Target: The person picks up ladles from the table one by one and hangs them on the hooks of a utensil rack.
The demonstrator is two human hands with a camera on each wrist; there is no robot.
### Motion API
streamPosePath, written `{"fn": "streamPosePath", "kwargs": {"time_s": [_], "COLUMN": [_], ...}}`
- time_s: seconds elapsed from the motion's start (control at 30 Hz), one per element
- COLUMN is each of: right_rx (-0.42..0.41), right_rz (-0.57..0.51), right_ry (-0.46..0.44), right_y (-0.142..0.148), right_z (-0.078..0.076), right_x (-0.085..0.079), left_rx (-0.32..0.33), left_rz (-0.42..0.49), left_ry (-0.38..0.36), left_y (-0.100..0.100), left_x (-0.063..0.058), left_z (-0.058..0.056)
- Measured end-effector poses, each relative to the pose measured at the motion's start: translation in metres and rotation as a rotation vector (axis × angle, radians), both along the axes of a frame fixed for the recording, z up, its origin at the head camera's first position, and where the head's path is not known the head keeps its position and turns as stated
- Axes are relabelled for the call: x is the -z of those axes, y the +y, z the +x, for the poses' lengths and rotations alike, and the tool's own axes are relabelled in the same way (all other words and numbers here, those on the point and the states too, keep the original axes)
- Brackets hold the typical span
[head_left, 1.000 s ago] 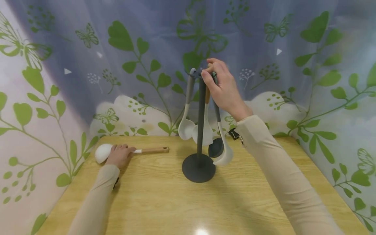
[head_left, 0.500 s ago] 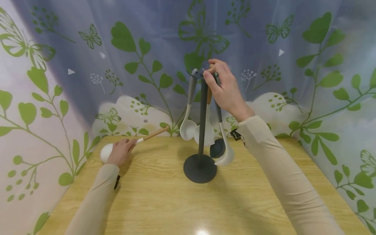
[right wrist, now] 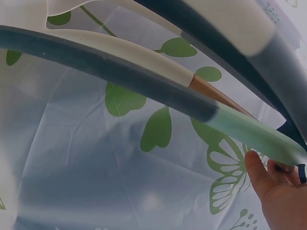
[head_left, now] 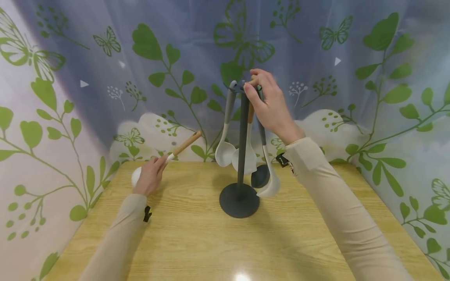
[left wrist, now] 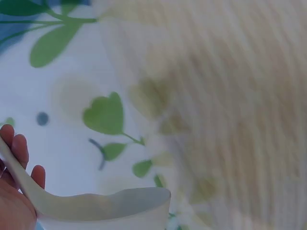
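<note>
My left hand (head_left: 151, 177) grips a white ladle (head_left: 186, 143) by its neck; the wooden handle points up to the right, and much of the bowl is behind the hand. In the left wrist view the ladle's bowl (left wrist: 100, 208) fills the bottom edge. At the top of a dark utensil stand (head_left: 242, 136), my right hand (head_left: 270, 103) pinches the upper end of a wooden-handled white turner (head_left: 250, 160). In the right wrist view, its thumb and fingers sit beside a mint-tipped dark handle (right wrist: 158, 96) and the turner's wooden section (right wrist: 211, 91).
On the stand also hang a grey-handled white ladle (head_left: 225, 154), a black ladle (head_left: 260, 176) and another white utensil (head_left: 270, 186). The stand's round base (head_left: 239, 201) rests on the wooden table (head_left: 197, 242). A leaf-patterned curtain (head_left: 168, 39) borders the table.
My left hand has lifted the ladle's handle off the table, tilting it upward and shifting the bowl slightly right. My right hand has stayed at the stand's top.
</note>
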State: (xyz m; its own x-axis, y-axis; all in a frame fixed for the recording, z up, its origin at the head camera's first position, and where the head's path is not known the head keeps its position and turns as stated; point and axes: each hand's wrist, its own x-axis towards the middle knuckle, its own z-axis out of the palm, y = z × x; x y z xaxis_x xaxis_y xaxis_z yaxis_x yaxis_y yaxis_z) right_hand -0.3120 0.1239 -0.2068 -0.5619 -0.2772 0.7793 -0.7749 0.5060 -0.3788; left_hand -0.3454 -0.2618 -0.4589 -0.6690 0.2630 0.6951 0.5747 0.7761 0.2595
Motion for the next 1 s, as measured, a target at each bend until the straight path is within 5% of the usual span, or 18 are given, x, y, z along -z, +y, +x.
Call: {"fn": "streamPosePath", "kwargs": {"time_s": [1.0], "right_rx": [0.001], "right_rz": [-0.007], "right_ry": [0.01], "right_y": [-0.001], "right_z": [0.0], "right_x": [0.001], "left_rx": [0.067], "left_rz": [0.27], "left_ry": [0.018], "left_y": [0.079], "left_x": [-0.07], "left_z": [0.014]}}
